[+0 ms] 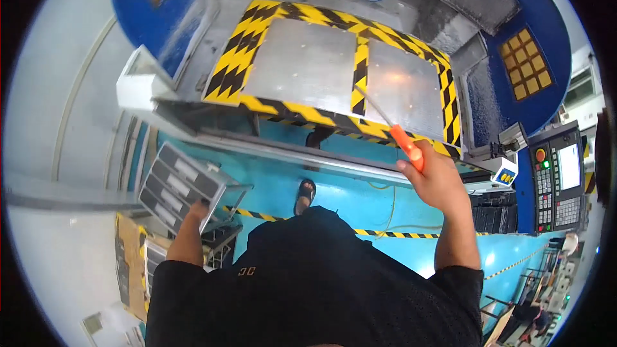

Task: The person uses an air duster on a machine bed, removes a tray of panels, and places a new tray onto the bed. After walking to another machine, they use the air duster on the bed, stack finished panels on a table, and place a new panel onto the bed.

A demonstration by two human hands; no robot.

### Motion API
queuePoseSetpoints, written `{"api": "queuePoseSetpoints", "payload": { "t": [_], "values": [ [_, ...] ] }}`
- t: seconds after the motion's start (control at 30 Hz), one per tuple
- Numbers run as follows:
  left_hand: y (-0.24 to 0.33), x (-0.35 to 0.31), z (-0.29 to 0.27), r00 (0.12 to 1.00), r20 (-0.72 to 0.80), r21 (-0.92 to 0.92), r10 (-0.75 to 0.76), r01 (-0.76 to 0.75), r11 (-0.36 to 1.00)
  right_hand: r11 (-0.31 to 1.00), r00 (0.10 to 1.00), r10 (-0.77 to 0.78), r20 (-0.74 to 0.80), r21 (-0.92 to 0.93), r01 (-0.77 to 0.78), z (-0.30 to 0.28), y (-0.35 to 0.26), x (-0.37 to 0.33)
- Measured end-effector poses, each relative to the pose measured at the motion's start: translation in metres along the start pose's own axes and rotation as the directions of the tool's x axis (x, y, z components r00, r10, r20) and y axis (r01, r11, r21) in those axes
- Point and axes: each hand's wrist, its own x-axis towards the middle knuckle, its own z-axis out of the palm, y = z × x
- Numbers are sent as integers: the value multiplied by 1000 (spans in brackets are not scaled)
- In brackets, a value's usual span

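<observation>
My right hand is closed around the orange handle of a long thin tool, some kind of air nozzle or rod, and its metal shaft points up and to the far left over the machine bed. The tip sits just above the right plate, near the striped bar between the two plates. My left hand is down at my near left, gripping the edge of a tray of grey metal parts that I hold tilted; the fingers are mostly hidden behind it.

As I judge it, I am partway: both plates on the bed look bare and shiny, with no parts loaded on them, and the tray is still full. So placing the parts looks to be left.

Counting: two flat metal plates, the left plate and the right one, each framed in yellow and black stripes. One tool. One tray in hand, with roughly six long grey parts in two rows, though the angle makes that count uncertain. One control panel at the far right.
</observation>
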Motion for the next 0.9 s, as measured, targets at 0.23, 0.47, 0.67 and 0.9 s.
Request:
{"api": "queuePoseSetpoints", "payload": {
  "t": [0.23,0.47,0.67,0.9],
  "values": [
    [95,44,0,614,95,158,-783,768,621,933,989,136,-58,-329,-148,18,73,181],
    [84,22,-4,567,163,218,-807,778,590,992,989,83,121,83,-94,47,33,288],
    [89,31,-5,665,162,262,-729,684,681,882,893,-451,-7,-156,444,146,6,354],
    [75,24,5,654,107,345,-749,682,645,989,984,-134,117,-40,139,116,-54,360]
  ]
}}
